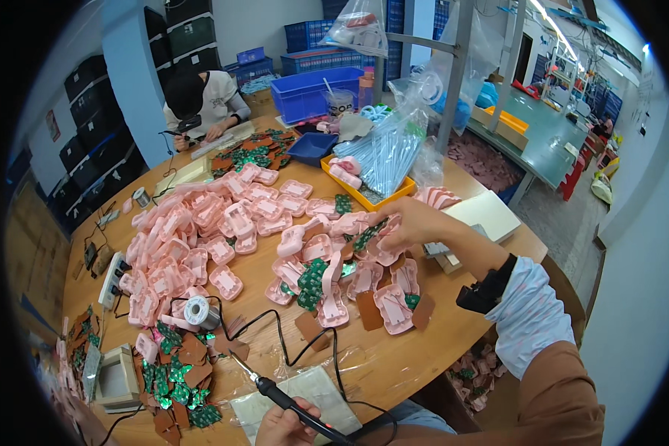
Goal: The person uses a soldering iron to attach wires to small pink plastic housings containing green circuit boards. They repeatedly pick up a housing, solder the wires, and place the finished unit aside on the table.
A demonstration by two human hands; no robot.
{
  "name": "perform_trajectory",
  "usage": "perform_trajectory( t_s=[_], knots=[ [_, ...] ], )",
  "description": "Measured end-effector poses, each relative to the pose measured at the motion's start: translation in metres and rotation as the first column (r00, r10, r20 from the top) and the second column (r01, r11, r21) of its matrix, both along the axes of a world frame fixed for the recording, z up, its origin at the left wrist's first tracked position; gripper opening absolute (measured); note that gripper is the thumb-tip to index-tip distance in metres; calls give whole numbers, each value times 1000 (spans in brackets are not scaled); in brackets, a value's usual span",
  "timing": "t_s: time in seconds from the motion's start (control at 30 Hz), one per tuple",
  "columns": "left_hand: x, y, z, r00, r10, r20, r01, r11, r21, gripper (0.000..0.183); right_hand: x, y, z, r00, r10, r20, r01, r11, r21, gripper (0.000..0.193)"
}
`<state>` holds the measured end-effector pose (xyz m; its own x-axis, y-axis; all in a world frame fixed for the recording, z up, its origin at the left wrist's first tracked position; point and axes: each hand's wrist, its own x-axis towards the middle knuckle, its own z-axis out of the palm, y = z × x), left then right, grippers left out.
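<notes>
My left hand, at the lower edge, is closed round the black handle of a soldering iron, its metal tip pointing up and left. Under it lies a pale flat pad. My right hand reaches over the nearer pile of pink plastic shells. Its fingers pinch a green circuit board; the fingertips are partly hidden. More green boards and brown board pieces lie among these shells.
A big heap of pink shells fills the table's left-middle. A solder spool, loose boards and a wooden frame lie nearer. A yellow tray holds pale-blue strips. A co-worker sits opposite; another person's hand shows lower left.
</notes>
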<state>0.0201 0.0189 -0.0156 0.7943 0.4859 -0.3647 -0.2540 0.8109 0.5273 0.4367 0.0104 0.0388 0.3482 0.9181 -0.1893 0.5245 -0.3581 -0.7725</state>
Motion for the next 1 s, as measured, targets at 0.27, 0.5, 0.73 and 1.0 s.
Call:
perform_trajectory(
  t_s=[0.27, 0.5, 0.73, 1.0],
  knots=[
    [-11, -3, -7, 1000, 0, -20, 0, 1000, 5, 32, -27, -124, 61, 991, -69, -111, 94, 966, 241, 51],
    [-9, 1, 3, 998, -53, -31, 56, 994, 97, 26, -36, -314, 40, 896, -213, -389, 312, 926, 213, 51],
    [13, -12, 10, 986, -153, 71, 147, 986, 82, 21, -42, -424, -134, 589, -657, -471, 586, 748, -311, 42],
    [14, -28, 17, 997, -72, -17, 73, 995, 65, 19, -96, -380, -323, 777, -504, -377, 254, 800, -544, 65]
  ],
)
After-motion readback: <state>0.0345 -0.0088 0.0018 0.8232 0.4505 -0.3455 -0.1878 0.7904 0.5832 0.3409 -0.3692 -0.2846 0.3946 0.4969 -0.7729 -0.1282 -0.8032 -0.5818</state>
